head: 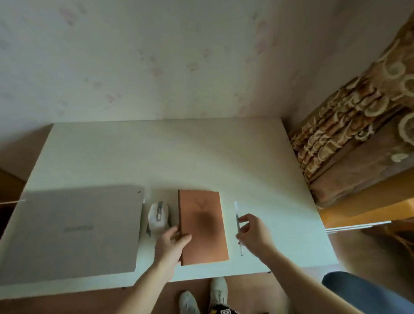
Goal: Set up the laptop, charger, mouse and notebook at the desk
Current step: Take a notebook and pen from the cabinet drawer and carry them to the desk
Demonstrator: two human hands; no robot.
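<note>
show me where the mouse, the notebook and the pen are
mouse (157, 217): head view, on its white top shell beside the scroll wheel
notebook (202, 224): head view, middle of its brown cover
pen (237, 218): head view, on the barrel just above the right hand's fingers

We see a pale desk (201, 157) against a wall, with four things lying along its near edge.

At the left lies a closed grey laptop (69, 231), with a thin white cable (6, 202) meeting its far left corner. Just right of the laptop sits a white mouse (157, 216). Just beside the mouse lies a closed brown notebook (202, 226), and a slim pen (238, 226) lies near it on the right.
</note>
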